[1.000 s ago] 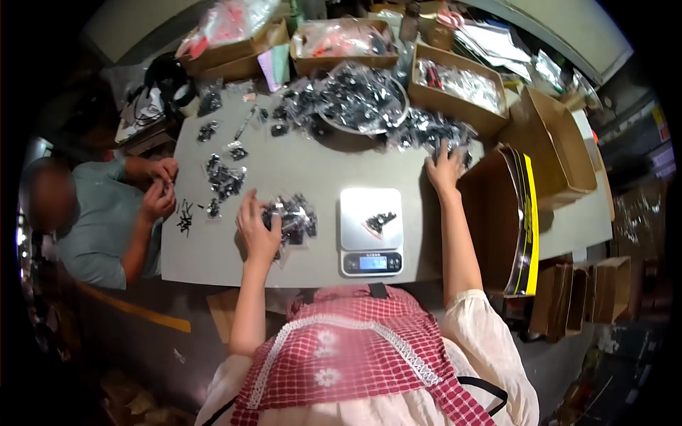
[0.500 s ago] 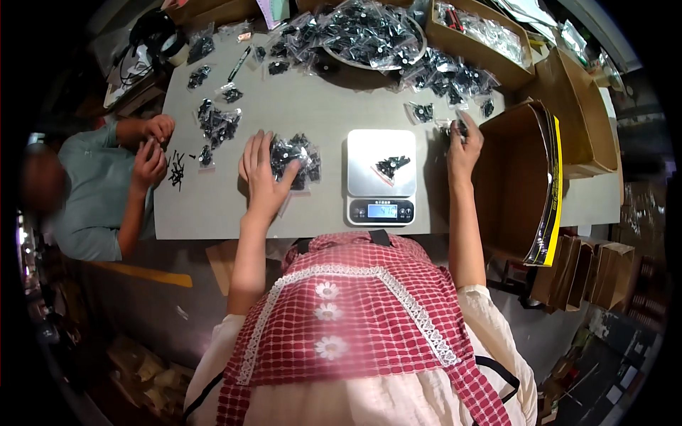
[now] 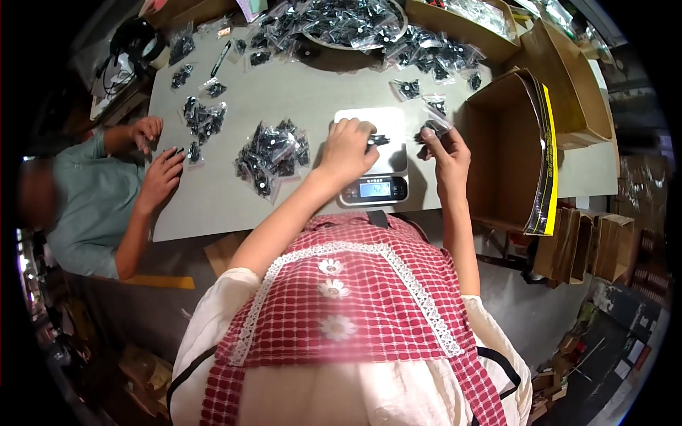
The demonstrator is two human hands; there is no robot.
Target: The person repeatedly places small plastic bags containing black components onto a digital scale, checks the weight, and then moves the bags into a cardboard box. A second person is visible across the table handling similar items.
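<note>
A small digital scale (image 3: 374,187) with a white platform stands on the grey table (image 3: 213,206) in front of me. My left hand (image 3: 348,145) is over the platform, fingers pinched on small black parts (image 3: 379,139) lying there. My right hand (image 3: 444,149) hovers just right of the scale and holds a small clear plastic bag (image 3: 435,126) with dark parts in it. A heap of filled clear bags (image 3: 273,153) lies left of the scale.
A seated person at the left edge has both hands (image 3: 153,153) on the table by more bags (image 3: 202,117). A big round tray of bags (image 3: 348,18) sits at the back. Open cardboard boxes (image 3: 508,142) stand to the right, with flat cartons below them.
My left hand left the heap of bags and came onto the scale platform. My right hand drew back from the far bags toward the scale with a bag in it.
</note>
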